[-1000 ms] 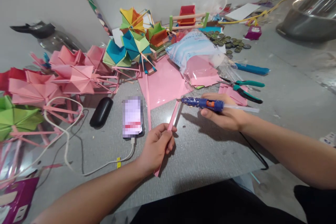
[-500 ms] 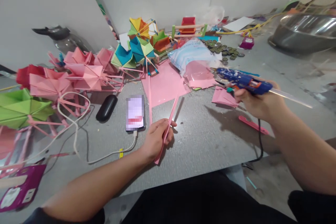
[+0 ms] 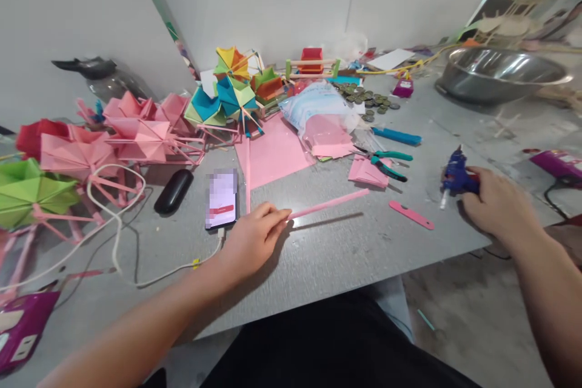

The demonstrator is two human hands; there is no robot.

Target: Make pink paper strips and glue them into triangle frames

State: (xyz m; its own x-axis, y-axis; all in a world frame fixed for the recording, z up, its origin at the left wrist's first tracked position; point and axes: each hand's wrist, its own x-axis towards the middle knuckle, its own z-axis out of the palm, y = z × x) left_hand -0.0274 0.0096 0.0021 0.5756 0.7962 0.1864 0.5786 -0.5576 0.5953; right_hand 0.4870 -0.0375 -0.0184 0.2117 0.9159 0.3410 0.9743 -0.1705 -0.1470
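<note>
My left hand (image 3: 259, 234) pinches one end of a pink paper strip (image 3: 331, 204), which points to the right just above the grey table. At the right, my right hand (image 3: 495, 203) is wrapped round the handle of a blue glue gun (image 3: 456, 177), low at the table. Between the hands lie a pink cutter (image 3: 411, 215), green-handled pliers (image 3: 391, 160) and small pink paper pieces (image 3: 367, 172). Another pink strip (image 3: 248, 176) lies beside a large pink sheet (image 3: 273, 154), behind my left hand.
A phone (image 3: 222, 199) with a white cable and a black case (image 3: 173, 192) lie left of centre. Folded pink paper models (image 3: 145, 139) fill the left. Farther back are a plastic bag (image 3: 313, 106), green discs (image 3: 368, 97) and a metal bowl (image 3: 495, 79).
My right hand has carried the glue gun right and down to the table. The strip in my left hand has swung from steeply slanted to nearly level, pointing right. The view has shifted slightly.
</note>
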